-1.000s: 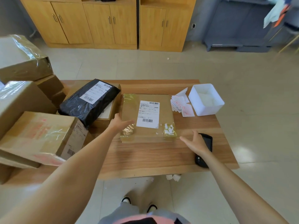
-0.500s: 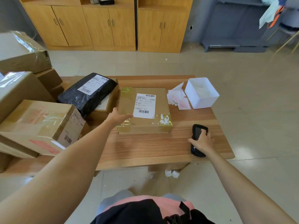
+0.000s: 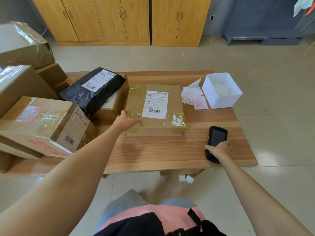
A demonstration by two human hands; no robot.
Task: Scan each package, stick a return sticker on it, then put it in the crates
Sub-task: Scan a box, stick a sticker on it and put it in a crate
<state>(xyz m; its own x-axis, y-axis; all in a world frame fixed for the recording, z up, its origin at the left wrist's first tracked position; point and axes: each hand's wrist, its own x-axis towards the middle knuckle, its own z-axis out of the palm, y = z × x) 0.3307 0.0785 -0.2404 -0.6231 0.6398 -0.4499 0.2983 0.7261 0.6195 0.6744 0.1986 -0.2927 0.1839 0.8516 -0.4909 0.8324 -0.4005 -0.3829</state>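
A flat brown cardboard package (image 3: 172,101) with a white barcode label lies in the middle of the wooden table (image 3: 153,150). My left hand (image 3: 126,120) rests flat on its near left corner, fingers straight. A black handheld scanner (image 3: 216,137) lies on the table to the right, screen up. My right hand (image 3: 219,149) grips its near end with curled fingers. A heap of white return stickers with red print (image 3: 194,97) sits beyond the package's right side.
A white plastic bin (image 3: 221,91) stands at the table's far right. A black poly-bag parcel (image 3: 92,89) lies on a box to the left. Several taped cardboard boxes (image 3: 39,123) are stacked at the left. Wooden cabinets line the back wall. No crate shows.
My right hand moved from beside the package onto the scanner and closed round its near end. The left hand stayed on the package's corner.
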